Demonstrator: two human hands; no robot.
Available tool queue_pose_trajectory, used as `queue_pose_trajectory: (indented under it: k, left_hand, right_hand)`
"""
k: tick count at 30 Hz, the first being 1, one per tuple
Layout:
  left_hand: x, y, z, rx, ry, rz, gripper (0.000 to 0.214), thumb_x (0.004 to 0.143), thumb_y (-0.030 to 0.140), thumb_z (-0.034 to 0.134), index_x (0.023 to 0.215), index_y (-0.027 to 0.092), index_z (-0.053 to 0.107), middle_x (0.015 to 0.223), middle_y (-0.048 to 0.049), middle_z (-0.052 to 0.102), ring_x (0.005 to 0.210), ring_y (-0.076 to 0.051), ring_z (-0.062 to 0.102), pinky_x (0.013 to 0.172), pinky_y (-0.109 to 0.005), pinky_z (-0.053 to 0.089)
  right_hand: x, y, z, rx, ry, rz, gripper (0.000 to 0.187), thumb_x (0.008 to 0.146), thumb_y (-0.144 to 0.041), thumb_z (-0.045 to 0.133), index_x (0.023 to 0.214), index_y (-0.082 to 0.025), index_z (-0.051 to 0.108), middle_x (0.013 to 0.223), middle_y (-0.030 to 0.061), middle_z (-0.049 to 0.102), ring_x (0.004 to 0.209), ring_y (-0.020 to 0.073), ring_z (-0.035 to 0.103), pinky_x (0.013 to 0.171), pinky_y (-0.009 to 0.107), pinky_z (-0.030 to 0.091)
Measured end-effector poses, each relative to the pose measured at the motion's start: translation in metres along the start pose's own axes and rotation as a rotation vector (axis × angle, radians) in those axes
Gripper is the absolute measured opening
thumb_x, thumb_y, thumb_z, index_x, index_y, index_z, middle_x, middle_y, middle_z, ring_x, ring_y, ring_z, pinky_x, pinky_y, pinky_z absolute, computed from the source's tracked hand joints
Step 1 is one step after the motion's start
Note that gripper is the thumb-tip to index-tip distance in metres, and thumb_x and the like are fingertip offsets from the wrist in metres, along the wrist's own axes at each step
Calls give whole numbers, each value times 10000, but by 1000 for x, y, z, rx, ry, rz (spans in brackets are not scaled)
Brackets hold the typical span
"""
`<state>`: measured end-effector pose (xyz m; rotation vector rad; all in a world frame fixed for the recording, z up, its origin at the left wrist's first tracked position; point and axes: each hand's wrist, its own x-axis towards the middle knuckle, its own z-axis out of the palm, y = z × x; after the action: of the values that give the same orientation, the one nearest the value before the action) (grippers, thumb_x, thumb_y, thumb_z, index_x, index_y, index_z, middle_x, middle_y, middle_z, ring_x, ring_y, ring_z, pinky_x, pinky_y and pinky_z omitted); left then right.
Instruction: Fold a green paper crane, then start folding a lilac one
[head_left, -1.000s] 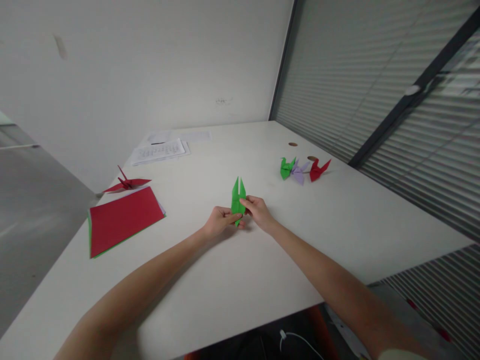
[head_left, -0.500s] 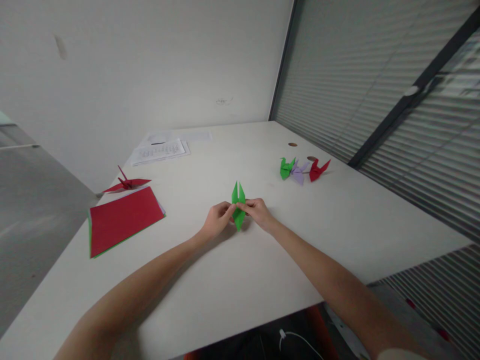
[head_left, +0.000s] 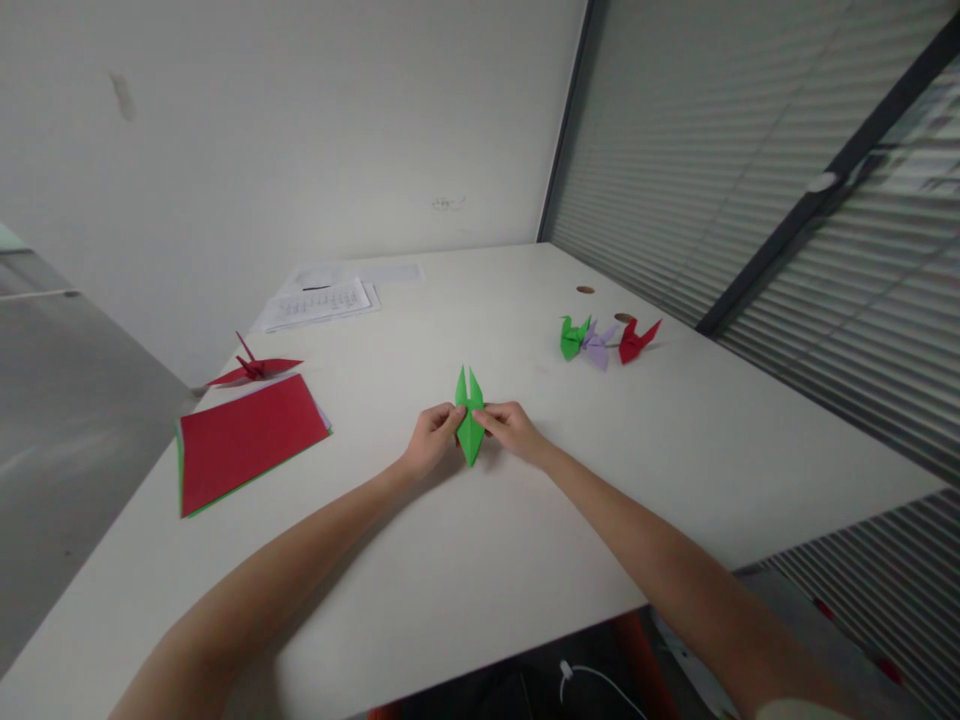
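Office-like room, white table (head_left: 420, 580), printed papers (head_left: 319, 303), slatted blinds (head_left: 675, 180), plain wall (head_left: 337, 120)

The folded form (head_left: 470, 436) is matt paper; the tabletop (head_left: 420, 580) looks smooth.

A green folded paper (head_left: 470, 432) — slim, with two points split at the far end, one tip nearer — spans from left hand (head_left: 433, 436) to right hand (head_left: 514, 431).

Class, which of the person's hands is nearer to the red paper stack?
The left. The left hand is right of the red paper stack, across bare tabletop; the right hand is farther right, beyond the green folded paper.
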<state>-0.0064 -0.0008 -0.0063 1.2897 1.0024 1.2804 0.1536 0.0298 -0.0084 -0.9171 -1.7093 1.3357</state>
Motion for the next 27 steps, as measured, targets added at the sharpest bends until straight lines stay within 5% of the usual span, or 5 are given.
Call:
queue_pose_trajectory:
  k: [6,12,20,27]
  left_hand:
    - [-2,-11,2,-142,-111,-85,499,726,593,676,763,97,704,697,-83,648,640,-161,551,585,-279,412]
    - [-5,-12,1,-193,-169,-122,414,701,499,743,784,94,729,667,-44,633,586,-108,507,585,-251,357]
    - [-4,-10,3,-121,-115,-85,455,702,550,716,642,100,679,552,-2,531,536,-93,417,533,-246,314]
    - [-1,-13,2,-17,-57,-25,485,746,574,660,721,92,706,591,-17,561,564,-106,440,547,-250,341]
  right_hand:
    - [1,-1,0,-66,0,-83,586,735,-699,536,470,-180,471,497,-26,402,520,99,361,504,256,289]
    - [1,7,1,28,-17,-12,572,735,-689,542,481,-184,453,491,-32,376,506,96,350,492,252,294]
    - [3,8,1,37,-9,-29,511,713,-655,595,554,-170,567,539,-6,480,571,133,443,549,268,374]
    - [1,6,4,13,-19,-43,516,725,-653,584,571,-160,570,558,-10,490,567,116,429,555,259,355]
